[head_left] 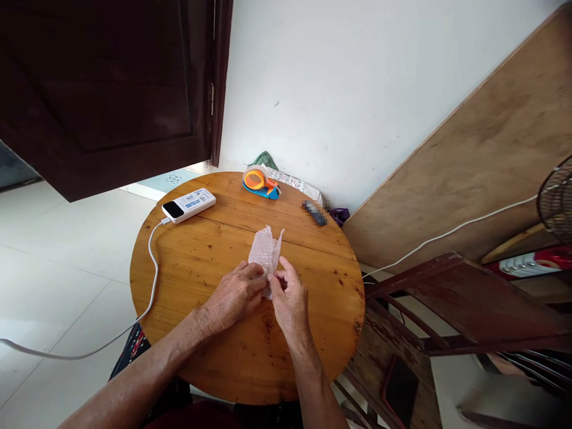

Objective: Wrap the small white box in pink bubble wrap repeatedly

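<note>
A small piece of clear bubble wrap (pixel 266 249) stands up from the middle of a round wooden table (pixel 210 268). My left hand (pixel 235 294) grips its lower left edge, fingers curled round it. My right hand (pixel 289 296) pinches the lower right edge, thumb and fingers pressed together. The two hands meet at the bottom of the wrap, which hides whatever may be inside it.
A white power bank (pixel 188 204) with a white cable (pixel 152 262) lies at the table's far left. An orange and blue tape dispenser (pixel 260 180) sits at the back edge, a small dark object (pixel 314 213) to its right. A wooden chair (pixel 447 310) stands on the right.
</note>
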Available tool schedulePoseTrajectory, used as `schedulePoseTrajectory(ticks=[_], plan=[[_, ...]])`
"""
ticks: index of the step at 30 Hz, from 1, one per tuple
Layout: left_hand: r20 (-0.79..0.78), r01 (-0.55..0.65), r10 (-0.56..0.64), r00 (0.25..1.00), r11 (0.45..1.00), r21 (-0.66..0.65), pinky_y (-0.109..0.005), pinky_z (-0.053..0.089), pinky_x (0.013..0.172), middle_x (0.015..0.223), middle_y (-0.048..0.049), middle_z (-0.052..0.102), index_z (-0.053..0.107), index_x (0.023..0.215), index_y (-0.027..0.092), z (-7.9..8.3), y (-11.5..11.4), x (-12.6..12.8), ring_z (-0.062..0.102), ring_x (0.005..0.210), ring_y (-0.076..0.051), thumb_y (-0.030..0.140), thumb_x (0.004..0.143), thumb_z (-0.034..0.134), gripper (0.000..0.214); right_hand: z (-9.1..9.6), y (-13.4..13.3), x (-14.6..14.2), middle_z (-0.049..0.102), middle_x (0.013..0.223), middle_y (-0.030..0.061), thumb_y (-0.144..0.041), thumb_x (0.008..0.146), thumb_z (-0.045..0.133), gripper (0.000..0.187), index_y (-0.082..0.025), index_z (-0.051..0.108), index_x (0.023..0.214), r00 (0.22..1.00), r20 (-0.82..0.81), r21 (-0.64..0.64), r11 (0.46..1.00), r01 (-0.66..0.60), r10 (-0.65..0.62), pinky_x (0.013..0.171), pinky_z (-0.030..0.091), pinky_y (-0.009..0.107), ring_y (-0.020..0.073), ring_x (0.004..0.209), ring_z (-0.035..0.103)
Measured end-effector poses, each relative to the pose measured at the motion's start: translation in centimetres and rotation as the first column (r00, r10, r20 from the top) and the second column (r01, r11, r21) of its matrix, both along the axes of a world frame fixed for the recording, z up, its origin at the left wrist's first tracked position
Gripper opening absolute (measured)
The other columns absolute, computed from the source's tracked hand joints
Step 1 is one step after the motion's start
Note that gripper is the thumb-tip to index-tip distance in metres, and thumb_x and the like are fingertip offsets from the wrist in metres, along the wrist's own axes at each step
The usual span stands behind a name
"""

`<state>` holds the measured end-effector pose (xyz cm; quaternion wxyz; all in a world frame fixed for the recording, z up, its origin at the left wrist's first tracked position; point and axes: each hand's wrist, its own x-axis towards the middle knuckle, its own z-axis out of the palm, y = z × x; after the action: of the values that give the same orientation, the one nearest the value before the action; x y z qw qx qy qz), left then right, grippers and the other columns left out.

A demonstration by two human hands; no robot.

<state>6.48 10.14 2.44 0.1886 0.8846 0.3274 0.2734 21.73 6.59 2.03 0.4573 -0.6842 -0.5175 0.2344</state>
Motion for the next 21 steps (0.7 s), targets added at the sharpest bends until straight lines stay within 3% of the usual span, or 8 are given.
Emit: schedulePoseTrajectory(ticks=[4,7,10,13,17,19,21], plan=[[0.060,-0.011,0.013,0.998,1.000,-0.028,-0.034,0.054,0.083,0.110,-0.0072,0.065,0.071,0.098,0.020,-0.1,-0.2,0.1,0.058,0.096,-0.022,0.008,0.085,0.053,0.025,0.0,-0.2,-0.1,0.076,0.089,0.0076,-0.033,0.086,0.055,0.045,-0.015,0.061,0.128,0.999,0.047,-0.002,1.000,-0.023,0.023,0.076,0.053,0.034,0.0210,0.079,0.069],[0.129,-0.055,0.066,0.989,0.994,-0.089,-0.038,0.054,0.088,0.116,-0.0090,0.062,0.066,0.109,0.019,-0.1,-0.9,0.2,0.060,0.102,-0.024,0.020,0.082,0.064,0.027,0.1,-0.5,0.0,0.075,0.092,0.0080,-0.036,0.088,0.055,0.046,-0.015,0.059,0.128,1.000,-0.009,-0.009,1.000,-0.015,0.015,0.076,0.054,0.033,0.0207,0.082,0.069],[0.139,-0.169,0.185,0.973,0.979,-0.116,-0.044,0.054,0.092,0.125,-0.0138,0.057,0.058,0.121,0.016,-0.5,-1.6,0.3,0.060,0.108,-0.029,0.033,0.074,0.074,0.053,-0.3,-0.9,0.6,0.074,0.095,0.0081,-0.039,0.089,0.055,0.048,-0.015,0.055,0.130,0.992,-0.121,-0.001,1.000,0.020,-0.020,0.075,0.056,0.032,0.0195,0.083,0.069],[0.136,-0.306,0.335,0.932,0.932,-0.192,-0.039,0.056,0.081,0.115,-0.0111,0.059,0.056,0.119,0.017,-1.2,-1.5,0.0,0.064,0.094,-0.024,0.029,0.079,0.065,0.042,-1.3,-1.6,2.3,0.072,0.092,0.0075,-0.041,0.089,0.056,0.050,-0.013,0.052,0.131,0.989,-0.132,0.010,0.998,0.067,-0.065,0.074,0.055,0.032,0.0186,0.080,0.068],[0.125,-0.493,0.529,0.839,0.837,-0.239,-0.034,0.056,0.068,0.099,-0.0067,0.061,0.054,0.120,0.018,-1.7,-0.6,-1.9,0.062,0.075,-0.020,0.019,0.083,0.053,0.037,-2.3,-3.0,4.8,0.070,0.087,0.0059,-0.037,0.088,0.054,0.048,-0.014,0.052,0.131,0.983,0.141,0.010,0.993,0.114,-0.114,0.070,0.054,0.034,0.0194,0.075,0.066],[0.136,-0.597,0.619,0.773,0.784,-0.171,-0.039,0.056,0.075,0.103,-0.0089,0.060,0.052,0.124,0.016,-1.3,-0.4,-3.0,0.062,0.084,-0.023,0.015,0.080,0.051,0.044,-1.7,-3.7,5.3,0.069,0.096,0.0084,-0.032,0.089,0.053,0.044,-0.017,0.053,0.130,0.937,0.326,0.068,0.992,0.108,-0.124,0.076,0.055,0.038,0.0217,0.082,0.066],[0.186,-0.620,0.620,0.762,0.782,-0.063,-0.044,0.054,0.087,0.109,-0.0110,0.060,0.052,0.126,0.017,-0.3,-0.6,-3.6,0.061,0.098,-0.026,0.013,0.080,0.051,0.046,-0.2,-4.0,4.9,0.067,0.111,0.0122,-0.028,0.092,0.051,0.039,-0.019,0.054,0.130,0.882,0.459,0.167,0.985,0.029,-0.103,0.087,0.053,0.044,0.0250,0.098,0.064]])
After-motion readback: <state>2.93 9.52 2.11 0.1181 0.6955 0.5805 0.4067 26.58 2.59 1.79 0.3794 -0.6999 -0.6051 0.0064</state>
